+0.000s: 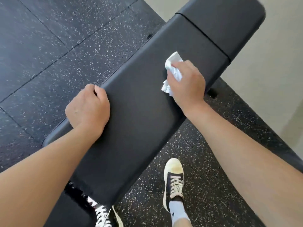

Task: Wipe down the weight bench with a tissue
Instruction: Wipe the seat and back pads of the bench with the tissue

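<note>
A black padded weight bench (141,102) runs diagonally from the lower left to the upper right. My right hand (188,82) grips a crumpled white tissue (173,69) and presses it on the long pad, close to the seam with the shorter pad (226,22). My left hand (88,108) rests on the bench's left edge with its fingers curled over the rim; what the fingertips touch is hidden.
Black speckled rubber floor tiles (49,46) surround the bench. A pale wall or floor strip (278,79) lies at the right. My right shoe (174,179) stands beside the bench; my left shoe (101,215) shows partly under its near end.
</note>
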`<state>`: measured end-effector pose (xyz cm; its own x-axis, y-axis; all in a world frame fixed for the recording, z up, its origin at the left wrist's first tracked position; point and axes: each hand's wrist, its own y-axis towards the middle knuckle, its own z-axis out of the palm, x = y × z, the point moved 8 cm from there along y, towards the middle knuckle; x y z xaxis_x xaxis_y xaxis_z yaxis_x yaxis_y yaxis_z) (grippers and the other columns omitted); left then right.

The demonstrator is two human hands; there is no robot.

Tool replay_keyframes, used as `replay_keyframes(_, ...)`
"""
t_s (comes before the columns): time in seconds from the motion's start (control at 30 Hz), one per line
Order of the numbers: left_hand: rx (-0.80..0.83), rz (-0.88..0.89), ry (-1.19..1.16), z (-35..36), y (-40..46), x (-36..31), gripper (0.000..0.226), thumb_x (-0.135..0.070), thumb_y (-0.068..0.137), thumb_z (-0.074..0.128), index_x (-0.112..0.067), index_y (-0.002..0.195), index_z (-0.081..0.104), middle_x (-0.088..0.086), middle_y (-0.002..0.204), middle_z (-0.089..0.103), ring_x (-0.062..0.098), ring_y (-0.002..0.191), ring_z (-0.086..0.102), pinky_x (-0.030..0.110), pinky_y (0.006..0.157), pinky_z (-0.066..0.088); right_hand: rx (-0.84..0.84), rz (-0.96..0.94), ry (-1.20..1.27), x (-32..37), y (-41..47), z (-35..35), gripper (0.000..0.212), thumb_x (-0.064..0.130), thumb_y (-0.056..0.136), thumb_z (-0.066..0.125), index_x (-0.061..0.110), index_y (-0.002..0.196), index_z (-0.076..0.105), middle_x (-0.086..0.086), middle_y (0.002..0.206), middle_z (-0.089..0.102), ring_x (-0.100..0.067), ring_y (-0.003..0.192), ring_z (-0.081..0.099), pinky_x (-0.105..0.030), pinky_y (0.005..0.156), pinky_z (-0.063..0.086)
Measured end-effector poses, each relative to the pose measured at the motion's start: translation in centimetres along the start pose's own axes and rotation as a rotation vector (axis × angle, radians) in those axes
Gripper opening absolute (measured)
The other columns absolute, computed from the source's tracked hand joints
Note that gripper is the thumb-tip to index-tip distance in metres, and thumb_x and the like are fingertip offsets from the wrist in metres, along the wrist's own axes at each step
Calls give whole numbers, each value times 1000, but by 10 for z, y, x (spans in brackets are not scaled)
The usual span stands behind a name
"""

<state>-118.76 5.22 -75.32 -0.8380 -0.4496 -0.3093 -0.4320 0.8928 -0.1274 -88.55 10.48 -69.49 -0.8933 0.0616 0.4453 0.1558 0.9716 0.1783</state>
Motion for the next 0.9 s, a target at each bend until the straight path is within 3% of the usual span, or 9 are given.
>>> replay_keyframes(0.13,-23,23,-28,-6,-2,0,37,-41,98,23,-20,89,53,-7,66,43,30,70,46,40,68,30,47,-84,64,86,-15,40,16,23,87,68,19,101,75,-4,89,64,-31,79,59,-34,61,39)
replay_keyframes(0.23,6,71,-39,-5,-4,-5,33,-38,98,25,-24,91,53,-5,76,57,29,74,53,40,69,32,172,-332,98,134,-60,52,16,15,80,76,11,95,75,-9,83,63,-33,72,57,-41,57,46)
replay_keyframes(0.3,43,152,-29,-4,-5,-11,33,-32,102,26,-24,110,57,1,99,67,33,86,59,43,73,39,252,-471,118,130,-84,45,16,14,80,76,10,95,75,-9,81,62,-32,70,55,-45,57,48)
replay_keyframes(0.43,133,359,47,-5,-6,-25,36,-23,107,32,-19,141,43,10,131,61,41,107,62,53,84,47,298,-619,53,65,-88,8,23,21,83,76,18,107,77,-4,90,66,-30,73,57,-40,62,50)
replay_keyframes(0.53,210,382,24,-6,4,-38,34,-25,106,34,-23,138,44,7,135,58,38,113,60,49,89,46,189,-586,-90,7,-49,-20,23,18,80,74,19,103,76,-5,83,63,-31,68,57,-38,56,50)
replay_keyframes(0.67,246,301,-54,3,24,-77,34,-33,105,35,-17,127,56,15,128,64,39,116,58,46,92,44,98,-179,-133,-63,26,-36,14,27,90,65,20,99,73,-1,82,54,-34,77,57,-37,59,45)
replay_keyframes(0.73,240,231,-87,12,34,-101,37,-35,105,33,-14,120,59,18,123,65,40,112,58,45,88,43,79,-88,-79,-60,29,-30,16,26,89,64,20,101,72,-3,85,58,-33,80,58,-38,61,46)
replay_keyframes(0.83,239,70,-113,24,44,-125,40,-35,104,26,-11,105,59,19,119,64,37,102,54,44,87,39,52,-172,11,-27,-7,-19,12,21,82,69,17,94,71,-5,84,62,-32,71,56,-37,57,44)
replay_keyframes(0.9,232,-8,-64,29,48,-128,39,-26,103,23,-8,104,58,23,126,62,42,109,55,48,95,41,109,-304,70,-3,-39,-11,14,21,79,66,17,90,72,-4,80,61,-30,67,53,-39,55,44)
